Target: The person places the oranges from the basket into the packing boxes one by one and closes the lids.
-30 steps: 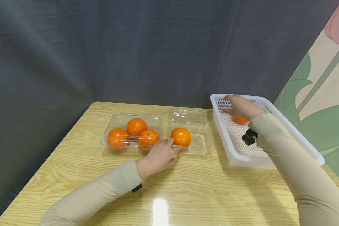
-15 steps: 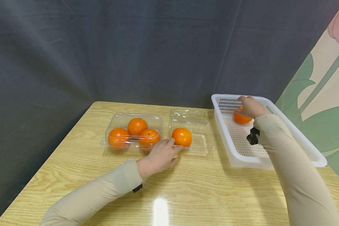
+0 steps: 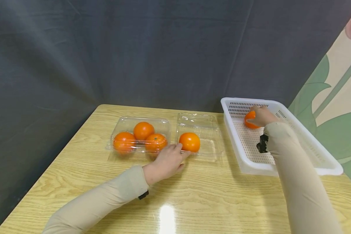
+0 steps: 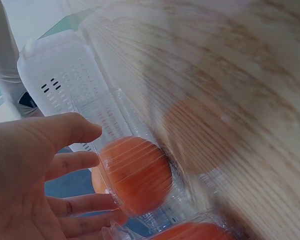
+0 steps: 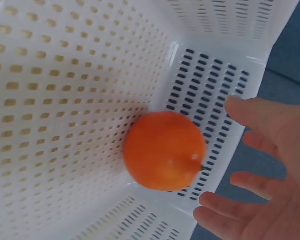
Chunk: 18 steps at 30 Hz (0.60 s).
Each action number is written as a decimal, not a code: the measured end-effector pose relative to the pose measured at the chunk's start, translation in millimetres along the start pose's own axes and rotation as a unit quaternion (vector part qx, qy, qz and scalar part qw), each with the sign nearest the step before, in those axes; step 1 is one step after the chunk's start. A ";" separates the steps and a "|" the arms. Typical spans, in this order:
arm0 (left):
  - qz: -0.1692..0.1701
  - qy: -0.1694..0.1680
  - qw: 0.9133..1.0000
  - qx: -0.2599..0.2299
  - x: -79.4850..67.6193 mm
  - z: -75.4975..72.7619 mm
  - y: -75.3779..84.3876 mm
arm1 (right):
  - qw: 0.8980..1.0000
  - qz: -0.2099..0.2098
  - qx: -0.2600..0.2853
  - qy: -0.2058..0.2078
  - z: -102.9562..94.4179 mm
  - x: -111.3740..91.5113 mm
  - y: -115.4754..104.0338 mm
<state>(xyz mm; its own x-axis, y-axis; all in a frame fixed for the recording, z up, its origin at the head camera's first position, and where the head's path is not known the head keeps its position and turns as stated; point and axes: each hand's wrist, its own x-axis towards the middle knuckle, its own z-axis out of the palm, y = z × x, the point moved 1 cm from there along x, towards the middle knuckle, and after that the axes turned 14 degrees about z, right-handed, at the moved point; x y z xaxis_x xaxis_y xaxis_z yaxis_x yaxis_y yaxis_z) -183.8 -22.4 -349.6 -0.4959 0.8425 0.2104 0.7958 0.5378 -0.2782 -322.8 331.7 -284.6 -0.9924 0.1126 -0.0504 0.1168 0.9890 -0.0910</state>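
My left hand (image 3: 167, 162) lies at the front edge of clear plastic packaging, fingers loosely extended and fingertips touching the rim beside a single orange (image 3: 189, 142). That orange sits in the right-hand clear tray (image 3: 209, 146). To its left, the other clear plastic part (image 3: 161, 122) holds three oranges, one of them a front-left orange (image 3: 124, 141). Over the white basket, my right hand (image 3: 263, 116) reaches down with thumb and fingers spread. An orange (image 5: 165, 151) lies in the basket's corner, just beyond those fingertips in the right wrist view.
The white perforated basket (image 3: 242, 162) stands at the right of the wooden table (image 3: 210, 198), its raised walls around the orange. A dark curtain (image 3: 163, 55) hangs behind the table. A painted wall panel (image 3: 339, 130) is at the right.
My right hand has shifted right and down toward the orange in the basket. The left hand keeps its place at the tray's edge. The head view has turned slightly.
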 end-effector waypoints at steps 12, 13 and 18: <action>0.004 0.007 1.000 0.013 0.3 1.0 0.2 | 0.998 0.029 0.023 -0.054 13.9 13.7 15.0; 0.004 0.007 1.000 0.013 0.4 1.2 0.2 | 0.997 0.034 0.023 -0.061 14.8 14.7 15.9; 0.004 0.010 1.000 0.016 0.4 1.4 0.1 | 0.994 0.061 0.028 -0.087 18.7 18.8 20.5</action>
<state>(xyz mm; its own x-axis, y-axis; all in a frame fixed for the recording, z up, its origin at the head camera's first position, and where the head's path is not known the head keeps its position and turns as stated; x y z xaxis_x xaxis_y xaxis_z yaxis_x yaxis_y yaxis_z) -184.3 -22.0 -350.9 -0.4821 0.8464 0.2262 0.7879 0.5317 -0.3105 -338.3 352.3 -306.0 -0.9493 0.2091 -0.2346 0.2435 0.9613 -0.1287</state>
